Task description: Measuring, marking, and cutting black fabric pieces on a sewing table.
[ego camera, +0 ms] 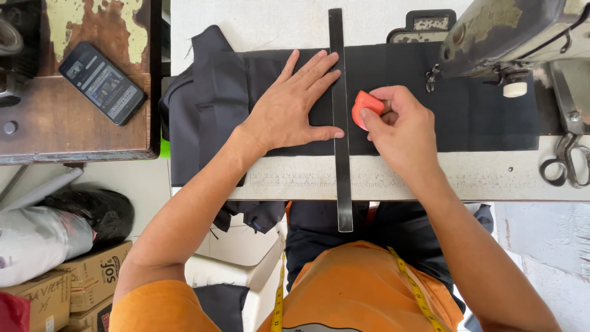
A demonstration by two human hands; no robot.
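Dark navy fabric (467, 110) lies spread across a white sewing table (393, 178). A long black ruler (340, 117) runs across the cloth, its near end overhanging the table edge. My left hand (295, 104) lies flat with fingers spread on the fabric, pressing against the ruler's left side. My right hand (399, 126) pinches a red-orange piece of tailor's chalk (365, 107) against the ruler's right edge on the cloth.
A sewing machine head (510, 37) sits at the back right, with scissors (565, 163) beside it. A phone (101, 83) rests on a worn wooden table (67, 132) to the left. Cardboard boxes (74, 286) and bags stand on the floor. A yellow measuring tape (418, 289) hangs around my neck.
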